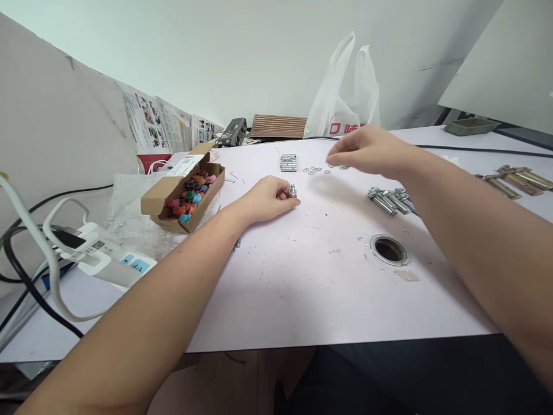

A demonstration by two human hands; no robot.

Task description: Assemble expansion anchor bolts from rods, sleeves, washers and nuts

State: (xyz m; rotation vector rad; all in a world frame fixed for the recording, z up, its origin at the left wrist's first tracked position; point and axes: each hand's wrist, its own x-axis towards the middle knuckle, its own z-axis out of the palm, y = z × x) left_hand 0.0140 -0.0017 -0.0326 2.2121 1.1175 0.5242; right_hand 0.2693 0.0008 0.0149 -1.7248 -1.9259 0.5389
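My left hand [268,199] rests on the white table [302,288], its fingers closed on a small metal bolt [292,191] held upright. My right hand [367,151] hovers farther back, above several small washers [317,170] scattered on the table. Its fingers point left and are pinched together; it is blurred and I cannot see anything in them. A cluster of metal sleeves [288,162] lies behind the washers. A pile of assembled expansion bolts [391,200] lies under my right forearm.
An open cardboard box [184,196] of coloured caps stands at the left. A power strip [108,256] with cables lies at the left edge. A cable hole [389,249] is in the table. A white plastic bag [345,98] and more bolts [516,180] sit at the back and right.
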